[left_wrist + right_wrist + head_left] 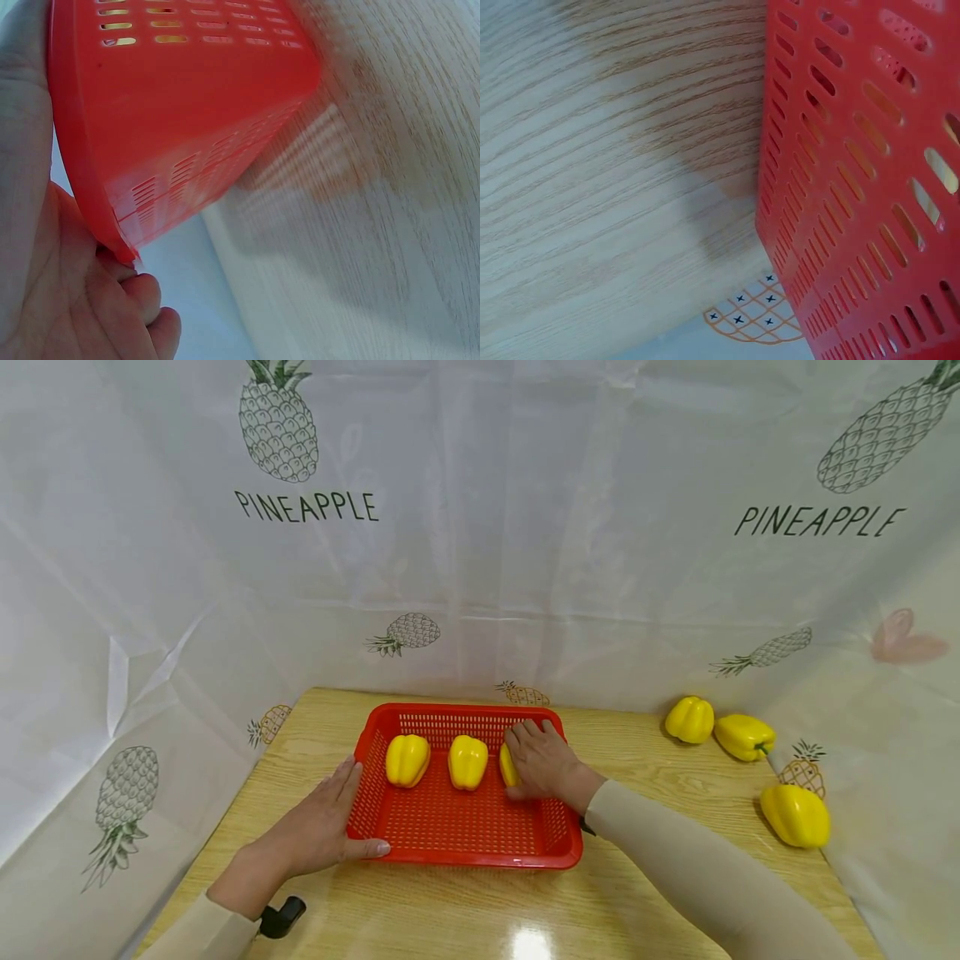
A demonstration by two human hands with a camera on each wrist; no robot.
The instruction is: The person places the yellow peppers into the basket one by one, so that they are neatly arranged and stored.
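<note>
A red plastic basket [465, 861] with slotted walls stands on the wooden table. Inside it, a yellow bell pepper [408, 761] lies at the left and another yellow bell pepper [468, 763] near the middle. My right hand [542, 762] reaches in at the right side and grips a third yellow bell pepper [508, 767], mostly hidden beneath the fingers. At the left front corner my left hand [322, 820] rests against the basket's rim, fingers extended along the left side and thumb on the front edge. In the right wrist view the basket wall [870, 187] hides the right hand.
On the table's right side lie a yellow bell pepper [690, 720], a second yellow bell pepper [744, 737] with a green stem, and a third yellow bell pepper [797, 816] nearer the front. A pale pineapple-print sheet [525, 568] hangs behind the table [420, 910] and along its sides.
</note>
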